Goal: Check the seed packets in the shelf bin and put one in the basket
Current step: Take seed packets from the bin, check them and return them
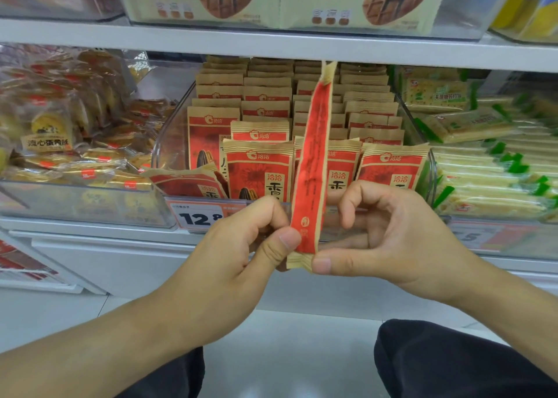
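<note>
A red and tan seed packet (312, 168) stands upright and edge-on in front of the shelf, held at its bottom end by both hands. My left hand (241, 246) pinches its lower left side with thumb and fingers. My right hand (383, 231) pinches the lower right corner, thumb at the packet's bottom seam. Behind it a clear shelf bin (169, 144) holds several rows of the same red seed packets (259, 171) standing upright. No basket is in view.
A price tag (199, 216) reading 12 hangs on the bin's front. A bin of gold-wrapped cakes (75, 144) stands to the left, green-and-white cracker packs (483, 168) to the right, and biscuit boxes (271, 2) on the shelf above. My dark-trousered knees show at the bottom.
</note>
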{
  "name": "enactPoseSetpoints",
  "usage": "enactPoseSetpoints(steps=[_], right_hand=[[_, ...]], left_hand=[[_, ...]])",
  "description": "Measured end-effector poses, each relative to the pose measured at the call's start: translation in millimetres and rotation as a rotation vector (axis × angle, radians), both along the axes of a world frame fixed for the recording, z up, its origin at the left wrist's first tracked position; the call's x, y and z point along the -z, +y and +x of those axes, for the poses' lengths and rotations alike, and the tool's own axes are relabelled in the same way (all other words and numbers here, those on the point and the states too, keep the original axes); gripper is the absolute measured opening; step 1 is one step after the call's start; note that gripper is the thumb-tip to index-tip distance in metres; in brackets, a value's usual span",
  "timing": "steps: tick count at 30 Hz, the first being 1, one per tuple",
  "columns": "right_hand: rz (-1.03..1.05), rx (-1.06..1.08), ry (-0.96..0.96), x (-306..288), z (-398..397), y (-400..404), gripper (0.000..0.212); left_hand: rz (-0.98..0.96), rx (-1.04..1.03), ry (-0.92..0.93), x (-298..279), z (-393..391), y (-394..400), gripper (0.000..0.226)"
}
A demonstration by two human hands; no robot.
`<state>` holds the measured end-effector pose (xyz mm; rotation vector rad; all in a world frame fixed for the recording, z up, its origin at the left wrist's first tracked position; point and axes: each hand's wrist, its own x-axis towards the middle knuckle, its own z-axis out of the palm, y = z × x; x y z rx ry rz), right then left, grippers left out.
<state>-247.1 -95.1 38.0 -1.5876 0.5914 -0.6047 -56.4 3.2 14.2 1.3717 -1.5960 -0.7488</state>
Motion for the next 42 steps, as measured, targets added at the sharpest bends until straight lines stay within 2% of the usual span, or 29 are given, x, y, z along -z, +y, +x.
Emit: enactPoseSetpoints(steps=[5, 8, 10, 12, 16, 19, 21, 24, 27, 32, 35, 39, 42], right_hand=[[-0.072, 0.132, 0.084, 1, -3, 0, 0.053], [-0.198, 0.202, 0.167, 2, -5, -1, 0.055], [-0.244, 0.214, 0.172, 2, -4, -1, 0.053], [-0.197, 0.224, 0.109, 2, -4, 0, 0.052], [-0.022, 0.291, -0.022, -6, -1, 2, 0.048], [0.051, 0.300, 0.039, -10, 0, 1, 0.052], [0.024, 0.277, 0.113, -8, -1, 0, 0.038], [-0.014, 0.205, 0.196, -4, -4, -3, 0.024], [0.002, 0.109, 0.214, -4, -3, 0, 0.033], [-0.012, 0.082, 0.209, -6, -4, -2, 0.039], [0.005, 0.074, 0.205, -7, -6, -5, 0.038], [-0.029, 0.041, 0.230, -6, -6, -1, 0.036], [-0.007, 0.018, 0.209, -3, -3, 2, 0.040]], left_hand=[[0.097, -0.007, 0.113, -3, 1, 0, 0.034], [0.161, -0.037, 0.144, -3, 3, -1, 0.053], [0.185, -0.069, 0.157, -1, 3, -3, 0.041], [0.202, -0.086, 0.131, 0, 5, -5, 0.031], [0.272, -0.057, 0.076, 2, 13, -8, 0.032], [0.351, 0.005, 0.091, 4, 15, -7, 0.029], [0.387, 0.066, 0.141, 6, 11, -5, 0.023], [0.386, 0.029, 0.321, 4, 6, -6, 0.035], [0.372, -0.043, 0.388, -1, 7, -8, 0.039], [0.367, -0.068, 0.422, -3, 10, -9, 0.028], [0.318, -0.086, 0.412, -2, 10, -8, 0.022], [0.166, -0.154, 0.296, -5, 10, -9, 0.049], [0.177, -0.068, 0.237, -5, 6, -5, 0.055]])
